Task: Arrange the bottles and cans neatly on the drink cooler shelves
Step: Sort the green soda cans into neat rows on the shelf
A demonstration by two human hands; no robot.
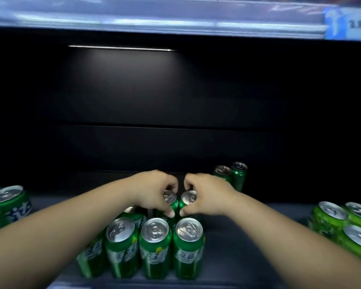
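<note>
Left can (168, 197) is rim-gripped by curled left hand (154, 189) fingers, right can (189, 198) likewise by the right hand (208, 195). Both are stood upright, long axes vertical, lids up.

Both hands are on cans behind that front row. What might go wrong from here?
The left hand and right hand each pinch a can top: the left can or right can may slip. The front-row cans stand close below the wrists, so a nudge might tip one off the shelf.

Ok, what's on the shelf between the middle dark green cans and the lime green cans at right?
Nothing: head view shows bare shelf between them, with only the right forearm passing above.
</note>
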